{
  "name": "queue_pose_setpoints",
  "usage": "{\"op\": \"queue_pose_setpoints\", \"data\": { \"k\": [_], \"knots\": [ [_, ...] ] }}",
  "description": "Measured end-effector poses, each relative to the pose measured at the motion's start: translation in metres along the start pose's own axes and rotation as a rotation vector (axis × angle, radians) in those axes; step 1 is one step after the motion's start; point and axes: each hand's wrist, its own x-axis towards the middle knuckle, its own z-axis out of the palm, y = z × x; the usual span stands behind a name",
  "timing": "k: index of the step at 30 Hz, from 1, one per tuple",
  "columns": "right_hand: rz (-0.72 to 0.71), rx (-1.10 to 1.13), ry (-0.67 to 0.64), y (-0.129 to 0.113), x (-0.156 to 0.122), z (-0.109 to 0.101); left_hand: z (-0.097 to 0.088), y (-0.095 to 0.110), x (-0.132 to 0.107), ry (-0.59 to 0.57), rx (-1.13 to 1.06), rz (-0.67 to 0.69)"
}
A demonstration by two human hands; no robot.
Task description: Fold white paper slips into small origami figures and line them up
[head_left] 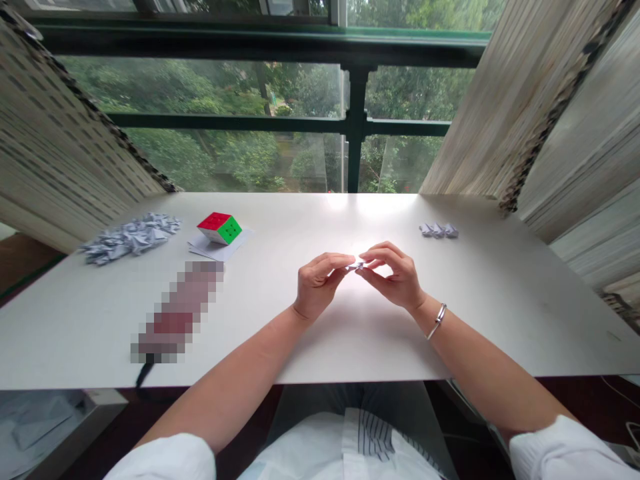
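A small folded piece of paper point(356, 266) is pinched between the fingertips of my left hand point(320, 283) and my right hand point(393, 277), just above the white table point(320, 220). Both hands hover near the table's middle, and my fingers hide most of the paper. Its exact shape cannot be made out. A metal bangle point(437, 320) circles my right wrist.
To the left lie a heap of folded grey-white paper pieces point(130, 238) and a red-and-green puzzle cube point(219, 228) on paper sheets point(220, 251). A pixelated, blurred object point(177, 310) with a dark cable lies near the front. Several folded pieces point(439, 230) sit at the right.
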Motion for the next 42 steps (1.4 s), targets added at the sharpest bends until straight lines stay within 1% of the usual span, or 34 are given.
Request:
{"op": "queue_pose_setpoints", "data": {
  "k": [2, 4, 7, 11, 14, 18, 22, 26, 32, 35, 37, 39, 42],
  "knots": [
    [-0.138, -0.053, 0.039, 0.000, 0.000, -0.001, -0.001, 0.000, -0.001, -0.004, 0.050, 0.151],
    [-0.237, -0.099, 0.064, 0.000, 0.000, -0.003, -0.003, 0.000, -0.001, -0.013, 0.088, 0.245],
    [-0.324, -0.151, 0.060, 0.000, 0.001, -0.007, -0.005, 0.000, -0.001, -0.026, 0.108, 0.320],
    [-0.387, -0.194, 0.029, -0.001, 0.002, -0.010, -0.006, 0.002, 0.000, -0.034, 0.127, 0.382],
    [-0.399, -0.209, 0.020, -0.002, 0.001, -0.010, -0.005, 0.004, 0.000, -0.048, 0.103, 0.368],
    [-0.402, -0.198, 0.018, -0.002, 0.001, -0.009, -0.003, 0.005, -0.001, -0.059, 0.016, 0.280],
    [-0.387, -0.146, 0.035, -0.003, 0.001, -0.007, -0.001, 0.007, -0.002, -0.037, -0.028, 0.233],
    [-0.376, -0.089, 0.034, -0.004, 0.001, -0.004, 0.001, 0.009, -0.002, -0.024, -0.066, 0.232],
    [-0.358, -0.025, 0.030, -0.006, 0.000, -0.003, 0.002, 0.009, -0.003, -0.024, -0.059, 0.271],
    [-0.349, -0.002, 0.025, -0.008, 0.000, -0.001, 0.002, 0.009, -0.004, -0.021, -0.055, 0.265],
    [-0.316, 0.013, 0.026, -0.009, 0.000, 0.001, 0.003, 0.008, -0.004, -0.012, -0.030, 0.264],
    [-0.253, 0.011, 0.031, -0.011, 0.000, 0.003, 0.003, 0.008, -0.005, 0.004, 0.010, 0.257],
    [-0.161, -0.014, 0.023, -0.012, 0.000, 0.006, 0.004, 0.009, -0.006, 0.017, 0.067, 0.192]
  ]
}}
